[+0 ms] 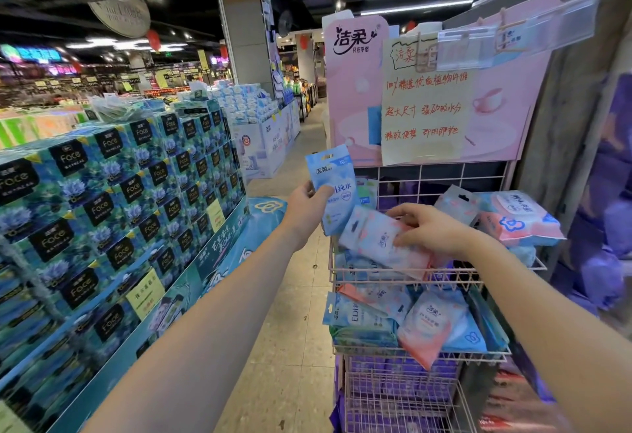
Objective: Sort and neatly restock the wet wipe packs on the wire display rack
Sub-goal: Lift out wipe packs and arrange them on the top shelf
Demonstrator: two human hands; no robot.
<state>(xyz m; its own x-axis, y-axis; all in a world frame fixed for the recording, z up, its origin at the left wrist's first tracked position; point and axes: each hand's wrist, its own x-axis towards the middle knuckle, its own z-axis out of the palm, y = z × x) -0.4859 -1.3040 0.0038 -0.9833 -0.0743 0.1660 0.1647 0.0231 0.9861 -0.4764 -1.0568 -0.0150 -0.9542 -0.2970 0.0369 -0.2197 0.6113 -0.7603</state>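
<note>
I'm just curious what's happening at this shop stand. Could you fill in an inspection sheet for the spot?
Surface: pink wire rack, tiered baskets.
Job's things: blue pack lifted beside the top basket; pale pack lying on the top basket's heap; large pink-and-white pack at its right end; mixed packs jumbled in the second basket.
Clutter: purple packs in the lower basket.
Grippers: left hand pinches the blue pack; right hand holds the pale pack.
Cables: nothing seen.
Surroundings: stacked tissue boxes on the left, pink sign board above the rack, tiled floor.
</note>
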